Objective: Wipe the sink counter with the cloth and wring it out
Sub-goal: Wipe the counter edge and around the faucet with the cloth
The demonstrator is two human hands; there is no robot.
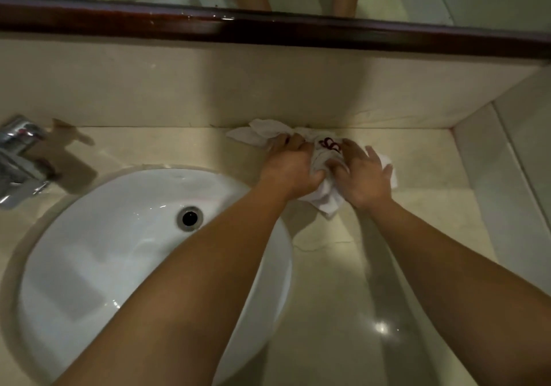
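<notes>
A crumpled white cloth (259,133) with a dark red mark lies on the beige stone counter (417,159), right of the basin and against the back wall. My left hand (290,166) lies on its left part with fingers curled into the fabric. My right hand (362,173) rests on its right part, fingers spread and the thumb tucked into a fold. Both hands cover the cloth's middle, and its corners stick out at the far left and at the near side.
A white oval basin (125,236) with a round metal drain (190,218) is set into the counter at the left. A chrome tap (21,159) stands at the far left. A dark wooden mirror frame (268,29) runs above the backsplash. A side wall (492,176) bounds the counter at the right.
</notes>
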